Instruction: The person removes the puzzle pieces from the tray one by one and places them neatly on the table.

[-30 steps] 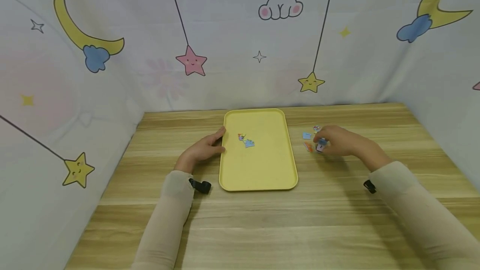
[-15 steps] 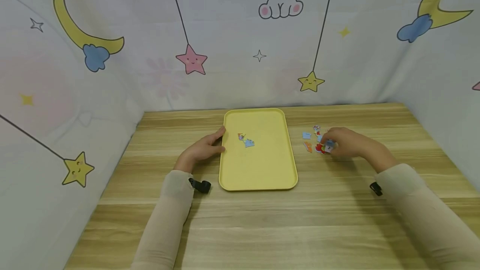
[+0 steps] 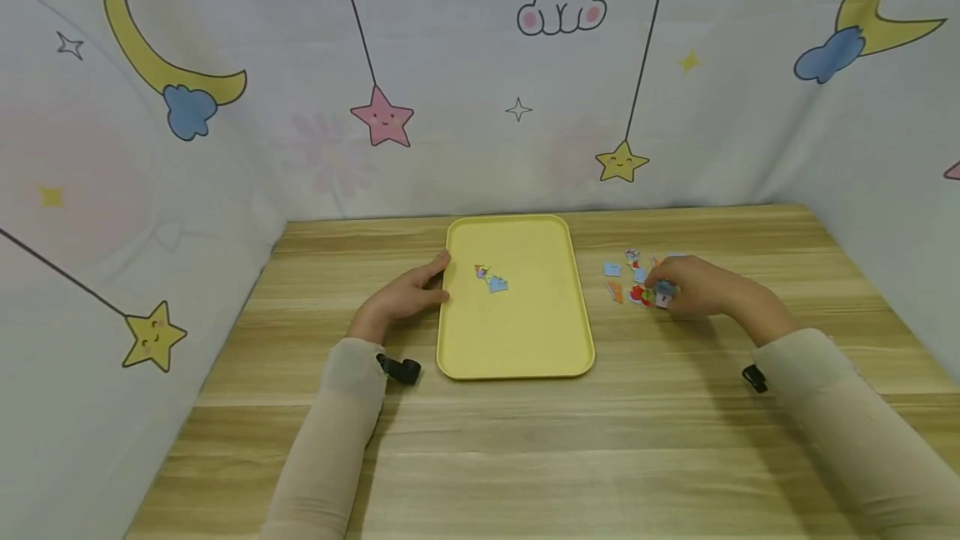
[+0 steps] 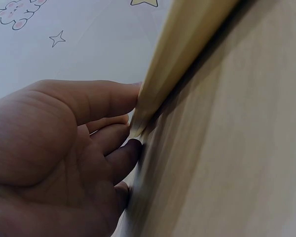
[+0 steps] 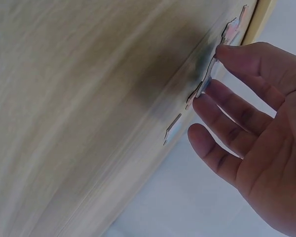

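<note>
My left hand (image 3: 401, 294) rests against the left edge of a yellow tray (image 3: 517, 348), thumb and fingers spread along the rim. In the left wrist view the thumb tip touches the tray's outer wall (image 4: 163, 74). On the tray lie an orange-and-purple puzzle piece (image 3: 482, 272) and a light blue puzzle piece (image 3: 498, 283). Right of the tray, my right hand (image 3: 701, 286) pinches a blue-and-pink puzzle piece (image 3: 664, 297) between thumb and fingertips, low over the table. In the right wrist view that piece (image 5: 208, 74) spans thumb to fingers, partly hidden.
Around the right hand lie several loose puzzle pieces, among them a light blue one (image 3: 612, 269), an orange one (image 3: 615, 292) and a red one (image 3: 639, 296). A wooden table (image 3: 517, 457) bears everything. Behind it hangs a white cloth (image 3: 465, 165) printed with stars and moons.
My right hand has slid a little to the right with the blue-and-pink puzzle piece, uncovering the red piece beside it. The left hand and tray have stayed in place.
</note>
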`<state>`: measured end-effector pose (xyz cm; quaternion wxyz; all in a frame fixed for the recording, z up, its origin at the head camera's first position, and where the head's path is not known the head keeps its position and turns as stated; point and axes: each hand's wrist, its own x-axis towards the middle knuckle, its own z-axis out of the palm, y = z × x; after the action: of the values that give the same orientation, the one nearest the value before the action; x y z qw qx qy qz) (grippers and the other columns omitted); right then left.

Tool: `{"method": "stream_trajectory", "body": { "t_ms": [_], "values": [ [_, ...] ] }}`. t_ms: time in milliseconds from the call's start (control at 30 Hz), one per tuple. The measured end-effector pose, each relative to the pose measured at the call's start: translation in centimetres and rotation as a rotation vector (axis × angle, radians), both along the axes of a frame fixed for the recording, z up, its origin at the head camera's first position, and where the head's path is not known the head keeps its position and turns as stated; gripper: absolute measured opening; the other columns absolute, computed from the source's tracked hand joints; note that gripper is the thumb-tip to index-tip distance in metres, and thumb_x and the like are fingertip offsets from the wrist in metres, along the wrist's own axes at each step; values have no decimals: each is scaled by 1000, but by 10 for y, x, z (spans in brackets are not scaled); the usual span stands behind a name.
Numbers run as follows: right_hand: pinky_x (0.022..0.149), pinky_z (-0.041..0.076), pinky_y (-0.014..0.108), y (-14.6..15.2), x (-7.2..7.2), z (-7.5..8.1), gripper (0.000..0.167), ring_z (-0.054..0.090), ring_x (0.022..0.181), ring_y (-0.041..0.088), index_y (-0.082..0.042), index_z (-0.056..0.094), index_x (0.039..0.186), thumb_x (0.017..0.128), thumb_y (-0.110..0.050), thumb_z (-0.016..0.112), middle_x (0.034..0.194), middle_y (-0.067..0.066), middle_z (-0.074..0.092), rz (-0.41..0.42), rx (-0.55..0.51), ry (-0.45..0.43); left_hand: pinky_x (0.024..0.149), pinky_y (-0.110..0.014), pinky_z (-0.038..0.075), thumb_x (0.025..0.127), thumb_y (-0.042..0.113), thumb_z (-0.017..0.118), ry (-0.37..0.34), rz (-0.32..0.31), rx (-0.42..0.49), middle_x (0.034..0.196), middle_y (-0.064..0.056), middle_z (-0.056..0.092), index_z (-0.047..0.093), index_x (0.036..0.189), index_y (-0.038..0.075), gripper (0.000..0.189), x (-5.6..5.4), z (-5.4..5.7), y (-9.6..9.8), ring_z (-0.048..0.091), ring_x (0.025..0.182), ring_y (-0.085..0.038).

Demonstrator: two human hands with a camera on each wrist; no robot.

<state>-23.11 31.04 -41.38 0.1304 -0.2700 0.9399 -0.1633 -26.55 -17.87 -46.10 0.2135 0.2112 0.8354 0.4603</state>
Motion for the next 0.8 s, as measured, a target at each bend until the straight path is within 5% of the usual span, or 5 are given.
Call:
{"method": "stream_trajectory", "body": {
  "t_ms": [567,800],
  "values": [
    [96,54,60,-28,-5,9,32,64,118,46,1,74,121,89,6,72,126,21,68,54,-23,15,130,-51,6,107,6,58,6,-24,2,176,-15,-2,8,167,-1,78,-3,-3,-1,-4,162,-32],
    [98,52,56,-48,-10,16,33,66,106,33,1,72,127,94,0,71,131,21,65,44,-32,-11,130,-49,7,107,7,59,-5,-6,5,177,-12,0,10,168,1,78,-1,-1,-1,-3,163,-29]
  ]
}}
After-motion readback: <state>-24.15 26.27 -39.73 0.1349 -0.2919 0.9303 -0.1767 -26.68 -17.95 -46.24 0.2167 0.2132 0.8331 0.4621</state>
